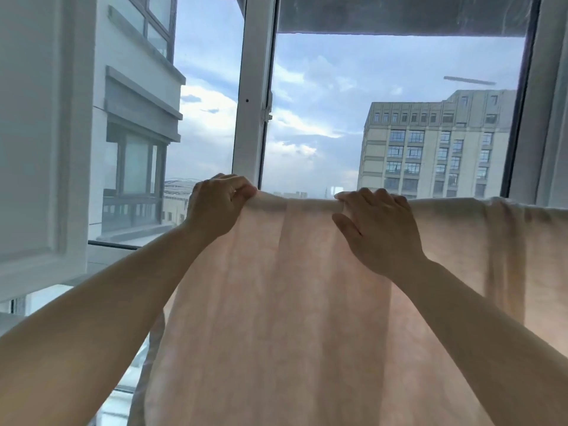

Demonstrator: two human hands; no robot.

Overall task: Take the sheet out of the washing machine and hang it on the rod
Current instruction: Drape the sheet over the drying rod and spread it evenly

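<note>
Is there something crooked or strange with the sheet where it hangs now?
The sheet is bunched at its left end, where the left hand grips it, and folds run down it. The right hand pinches the top edge. No damage shows.

Rod hidden under pale pink sheet (276,287); sheet draped over it, hanging in vertical folds.
</note>
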